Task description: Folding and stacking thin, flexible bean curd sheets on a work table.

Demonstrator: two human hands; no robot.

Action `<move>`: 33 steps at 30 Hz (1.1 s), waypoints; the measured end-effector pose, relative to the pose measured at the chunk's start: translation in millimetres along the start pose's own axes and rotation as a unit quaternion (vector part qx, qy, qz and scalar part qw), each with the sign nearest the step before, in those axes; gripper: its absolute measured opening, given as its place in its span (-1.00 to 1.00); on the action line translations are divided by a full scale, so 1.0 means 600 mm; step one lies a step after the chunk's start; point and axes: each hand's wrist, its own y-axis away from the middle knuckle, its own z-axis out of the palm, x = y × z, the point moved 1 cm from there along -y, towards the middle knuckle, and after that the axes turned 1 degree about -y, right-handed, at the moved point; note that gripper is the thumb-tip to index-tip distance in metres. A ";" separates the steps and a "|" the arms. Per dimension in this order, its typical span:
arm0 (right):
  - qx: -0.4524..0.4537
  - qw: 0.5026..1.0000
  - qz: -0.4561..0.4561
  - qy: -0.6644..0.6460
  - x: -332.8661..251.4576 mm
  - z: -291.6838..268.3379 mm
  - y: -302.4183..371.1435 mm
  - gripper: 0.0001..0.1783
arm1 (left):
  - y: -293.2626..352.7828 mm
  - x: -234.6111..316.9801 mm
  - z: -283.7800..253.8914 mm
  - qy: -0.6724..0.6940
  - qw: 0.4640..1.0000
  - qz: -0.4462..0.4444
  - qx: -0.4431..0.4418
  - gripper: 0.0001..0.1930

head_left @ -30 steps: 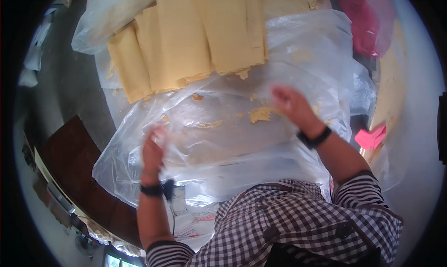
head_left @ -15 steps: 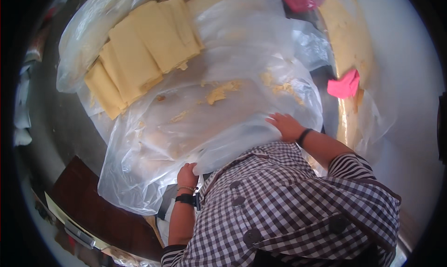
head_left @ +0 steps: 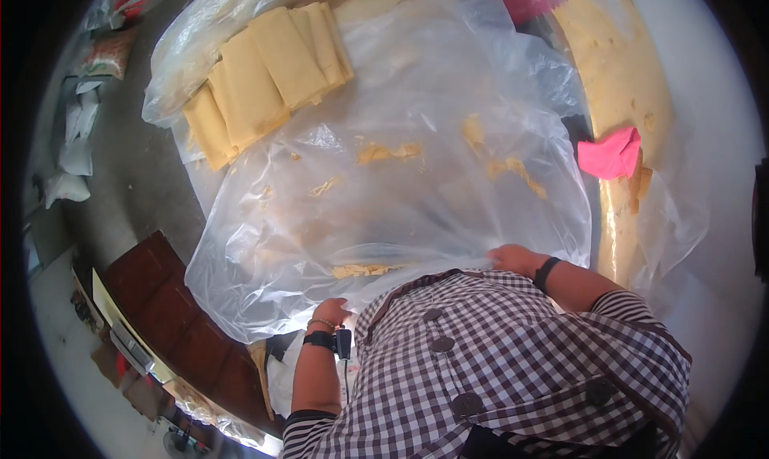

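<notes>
Plastic sheet [head_left: 400,195] now pulled closer by both hands.

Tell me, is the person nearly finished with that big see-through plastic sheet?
Probably not. Done: a stack of yellow sheets lies at the far edge of the clear plastic sheet. In hand: the left hand and right hand each grip the plastic's near edge, close to the body. Left: yellow crumbs are scattered on the plastic, and it is crumpled, not flat or folded.

Large clear plastic sheet [head_left: 416,179] spread before person; stack of yellow flat slabs [head_left: 264,74] behind-left on it; pink crumpled cloth [head_left: 610,155] right.
</notes>
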 end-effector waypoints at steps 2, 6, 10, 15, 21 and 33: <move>-0.015 0.995 0.008 -0.102 0.004 0.016 0.019 -0.58 | -0.004 -0.030 0.023 0.069 0.995 -0.037 -0.056 -0.34; -0.001 0.992 -0.017 -0.124 0.005 0.059 0.014 -0.59 | -0.048 -0.121 0.084 -0.039 0.992 0.028 -0.113 -0.39; 0.043 0.996 -0.026 -0.074 -0.036 0.129 0.010 -0.57 | -0.072 -0.222 0.114 -0.163 0.953 0.217 -0.136 -0.68; 0.076 0.993 0.034 -0.080 -0.111 0.179 0.016 -0.58 | -0.039 -0.293 0.058 -0.119 0.956 0.270 -0.007 -0.75; 0.118 0.981 0.046 -0.149 -0.116 0.245 0.028 -0.61 | 0.013 -0.298 0.057 -0.092 0.973 0.203 -0.051 -0.77; 0.007 0.997 -0.052 -0.047 0.089 0.340 0.108 -0.77 | 0.103 -0.135 0.184 -0.084 0.961 0.205 -0.163 -0.79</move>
